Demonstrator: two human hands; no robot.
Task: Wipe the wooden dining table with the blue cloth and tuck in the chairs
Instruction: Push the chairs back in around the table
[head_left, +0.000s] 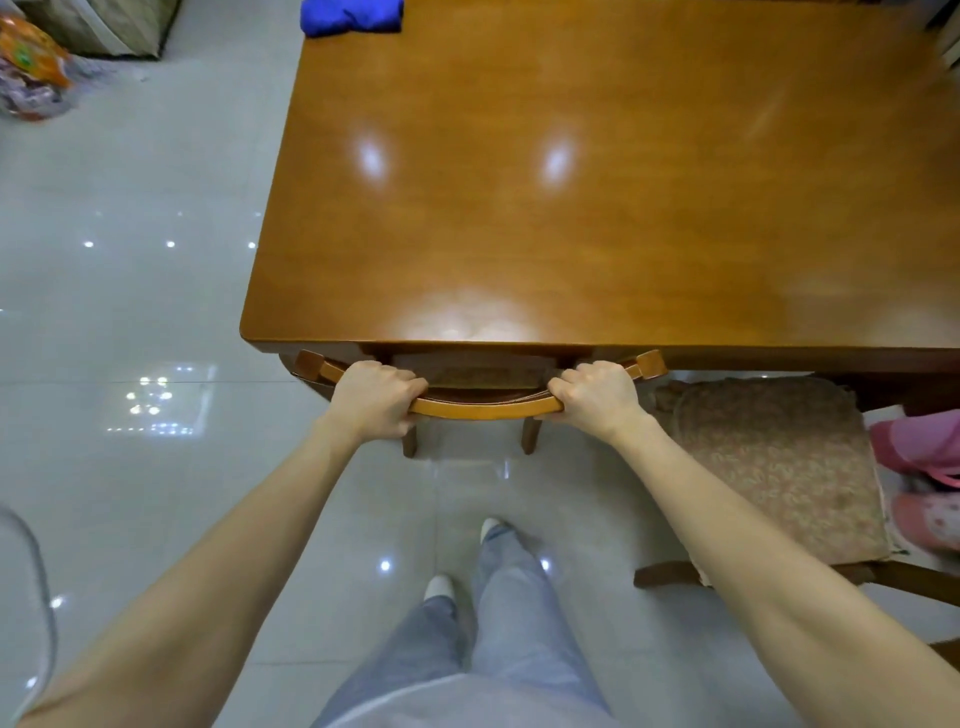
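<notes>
Grip: both hands are wrapping round the curved top rail (483, 411) of the wooden chair (530, 434), the left hand (375, 397) near one end and the right hand (597, 397) near the other, with bare rail showing between them.
Chair's place: it is sitting at the near edge of the wooden dining table (571, 208), its seat mostly under the top and its rail just beside the edge.
Handling: it is looking like solid wood, stiff and fairly heavy; the rail is glossy, so a full two-handed hold is suiting it, and an even push should be keeping it straight.
Blue cloth (352, 16): lying bunched at the table's far left corner, well apart from both hands.
Surface: the tabletop is shining, throwing back the ceiling lights.
Floor (130, 286): polished pale tiles, probably letting the chair legs slide.
Room: a cushioned chair (779, 467) is standing pulled out to the right, and a colourful bag (31, 57) is lying far left.
</notes>
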